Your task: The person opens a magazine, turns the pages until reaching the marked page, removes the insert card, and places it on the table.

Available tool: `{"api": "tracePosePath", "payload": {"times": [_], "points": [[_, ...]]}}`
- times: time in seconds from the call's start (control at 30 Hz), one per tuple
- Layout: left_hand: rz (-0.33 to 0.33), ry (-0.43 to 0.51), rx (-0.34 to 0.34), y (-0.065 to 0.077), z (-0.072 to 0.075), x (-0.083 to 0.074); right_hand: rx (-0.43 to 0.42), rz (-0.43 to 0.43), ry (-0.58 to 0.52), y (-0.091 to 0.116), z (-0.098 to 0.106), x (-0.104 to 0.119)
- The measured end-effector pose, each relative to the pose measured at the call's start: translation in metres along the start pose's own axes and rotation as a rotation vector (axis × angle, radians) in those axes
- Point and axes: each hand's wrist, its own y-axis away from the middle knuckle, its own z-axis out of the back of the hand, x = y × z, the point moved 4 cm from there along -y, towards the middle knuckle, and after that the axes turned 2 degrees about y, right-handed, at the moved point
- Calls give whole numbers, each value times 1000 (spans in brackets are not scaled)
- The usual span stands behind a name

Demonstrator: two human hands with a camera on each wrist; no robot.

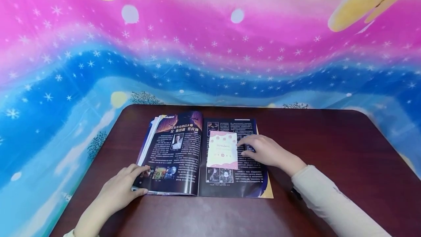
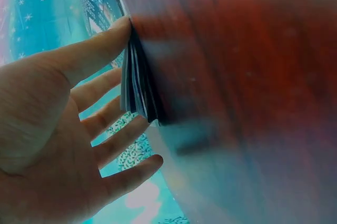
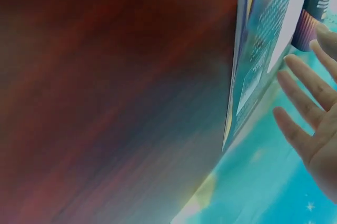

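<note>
An open magazine (image 1: 236, 185) with dark pages lies on the table, its left side a thicker stack of pages. On the right page lies a small pink and white card (image 1: 223, 160) with a strawberry pattern. My left hand (image 1: 116, 187) rests at the magazine's lower left corner. In the left wrist view, the thumb of the left hand (image 2: 58, 113) touches the page edges (image 2: 138, 84) and the other fingers are spread. My right hand (image 1: 266, 149) is over the right page, fingertips beside the card's right edge; whether they touch it is unclear. In the right wrist view the right hand (image 3: 316, 113) has spread fingers.
The dark red-brown table (image 1: 335, 149) has rounded far corners. Behind it hangs a pink and blue cloth (image 1: 210, 54) printed with snowflakes, reaching down along the table's left and right sides.
</note>
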Motion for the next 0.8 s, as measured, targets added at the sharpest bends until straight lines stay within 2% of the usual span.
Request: {"api": "tracePosePath", "payload": {"times": [0.1, 0.2, 0.3, 0.4, 0.57, 0.8], "points": [[-17, 7, -4, -1, 0, -2, 30, -16, -57, -17, -3, -2], [-63, 45, -5, -3, 0, -5, 62, -54, -122, -35, -4, -3], [-101, 105, 25, -5, 0, -7, 77, -93, -186, -51, -7, -5], [-109, 143, 69, -6, -1, -6, 79, -112, -223, -63, -11, -7], [-115, 165, 97, -4, -1, -3, 73, -123, -263, -74, -21, -13], [-139, 201, 110, -5, -3, -3, 72, -157, -301, -77, -25, -17]]}}
